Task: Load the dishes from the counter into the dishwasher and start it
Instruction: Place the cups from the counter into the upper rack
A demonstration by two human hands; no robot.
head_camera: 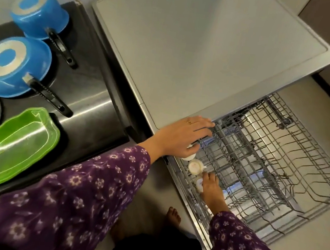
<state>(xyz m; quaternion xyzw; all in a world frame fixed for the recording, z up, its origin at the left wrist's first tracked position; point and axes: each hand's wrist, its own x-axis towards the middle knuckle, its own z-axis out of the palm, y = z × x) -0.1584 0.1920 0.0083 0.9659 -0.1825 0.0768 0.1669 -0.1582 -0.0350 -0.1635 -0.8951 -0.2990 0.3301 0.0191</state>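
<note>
Dishwasher, seen from the head camera, standing just right of the dark steel tabletop, with its wire rack drawn out above the floor. Three small white cups in a row along the rack's left edge, all within reach of the hands.

Left hand, ring on one finger, palm down over the rack's far left corner. Fingers stretched almost straight onto the wire rim, thumb bent against the far cup. Most of that cup hidden beneath the palm; gripped or merely touched, impossible to tell.

Middle cup just beside it, lying between the two hands.

Right hand lower down inside the rack, fingers curled over the near cup and holding it against the wires, fingertips close to the middle cup.

On the tabletop, well apart from both hands: a far blue pot and a near blue pot, both upside down with black handles, and a green leaf-shaped dish beside the left sleeve. Purple cloth with pale flowers on both arms. Bare foot on the floor near the rack's front corner.
</note>
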